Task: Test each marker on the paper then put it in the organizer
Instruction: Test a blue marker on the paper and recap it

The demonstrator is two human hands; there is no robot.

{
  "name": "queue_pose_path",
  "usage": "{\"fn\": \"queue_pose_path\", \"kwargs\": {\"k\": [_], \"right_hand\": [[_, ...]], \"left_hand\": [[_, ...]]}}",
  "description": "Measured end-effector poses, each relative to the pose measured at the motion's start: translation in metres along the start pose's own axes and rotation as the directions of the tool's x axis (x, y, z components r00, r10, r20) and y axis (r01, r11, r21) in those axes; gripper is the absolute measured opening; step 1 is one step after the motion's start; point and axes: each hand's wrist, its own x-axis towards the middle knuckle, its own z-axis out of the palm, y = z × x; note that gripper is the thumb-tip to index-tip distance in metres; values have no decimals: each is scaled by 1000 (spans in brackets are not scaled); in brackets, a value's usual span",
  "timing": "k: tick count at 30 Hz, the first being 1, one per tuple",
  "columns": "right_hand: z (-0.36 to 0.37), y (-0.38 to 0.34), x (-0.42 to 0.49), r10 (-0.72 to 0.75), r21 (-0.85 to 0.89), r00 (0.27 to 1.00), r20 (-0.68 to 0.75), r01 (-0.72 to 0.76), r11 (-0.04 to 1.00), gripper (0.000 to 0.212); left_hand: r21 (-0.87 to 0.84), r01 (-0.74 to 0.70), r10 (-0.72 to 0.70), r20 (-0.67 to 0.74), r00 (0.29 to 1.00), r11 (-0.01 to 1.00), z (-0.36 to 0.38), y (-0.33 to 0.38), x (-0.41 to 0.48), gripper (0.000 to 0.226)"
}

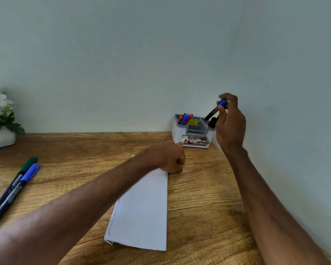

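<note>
Wooden desk [199,188], pale wall [122,54] behind and along the right.

Right arm runs up the right side, wrist bent, right hand [230,121] raised above the far right corner. Thumb and fingertips pinch a marker [217,108] near its blue cap. The marker is tilted, cap end up at the fingers, black barrel pointing down-left over the right end of the organizer [175,133]. Marker tip not touching the organizer as far as can be seen.

Organizer is white with grey compartments and sits on the desk at the far right, against the wall. Red, green and blue markers [185,118] stand in its far left compartment. A dark object stands in the right compartment, partly hidden by the hand.

Left arm crosses from near left to centre. Left hand [170,157] rests knuckles-up on the far end of the folded white paper [145,213], fingers curled under, one fingertip on the wood. Cannot tell whether it grips anything.

The paper lies mid-desk, with scribble marks along its left edge.

Near left: green marker [29,163] and blue marker [30,174] lie side by side, touching, caps on.

Far left: white flowers [0,109] in a white pot [0,138].
</note>
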Motion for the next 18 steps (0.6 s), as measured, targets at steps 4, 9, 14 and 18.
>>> {"fn": "queue_pose_path", "kwargs": {"k": [4, 9, 14, 18], "right_hand": [[5, 6, -2, 5, -81, 1000, 29, -3, 997, 33], [6, 5, -3, -12, -185, 994, 112, 33, 982, 36], [6, 8, -5, 17, -270, 985, 174, 31, 962, 42], [5, 5, -6, 42, -285, 975, 218, 22, 958, 47]], "left_hand": [[10, -3, 3, -5, 1000, 1000, 0, 0, -2, 41], [8, -4, 4, -14, 1000, 1000, 2, -2, -2, 41], [2, -4, 5, -20, 1000, 1000, 2, -2, -3, 41], [0, 0, 0, -17, 1000, 1000, 4, -1, -2, 41]]}}
